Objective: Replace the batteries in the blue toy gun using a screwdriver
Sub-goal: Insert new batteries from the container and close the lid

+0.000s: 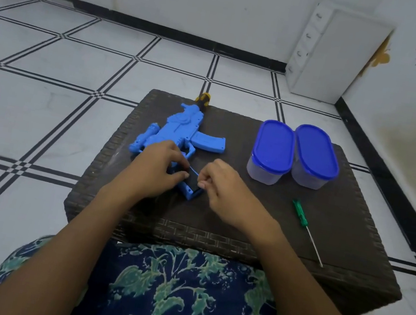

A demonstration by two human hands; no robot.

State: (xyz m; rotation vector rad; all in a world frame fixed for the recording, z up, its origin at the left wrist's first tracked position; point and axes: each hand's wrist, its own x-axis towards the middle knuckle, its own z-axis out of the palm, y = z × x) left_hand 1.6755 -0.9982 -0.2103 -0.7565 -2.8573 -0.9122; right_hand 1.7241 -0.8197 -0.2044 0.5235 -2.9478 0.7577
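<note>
Matt blue plastic toy gun on dark woven wicker table; glossy floor tiles.

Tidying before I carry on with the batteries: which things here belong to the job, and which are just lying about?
Job: toy gun, handled by left hand and right hand; screwdriver.
Lying about: left tub, right tub, drawer unit.

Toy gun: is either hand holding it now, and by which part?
Both. The left hand grips the blue toy gun at its near end, beside the dark compartment; the right hand pinches that compartment's edge.
</note>
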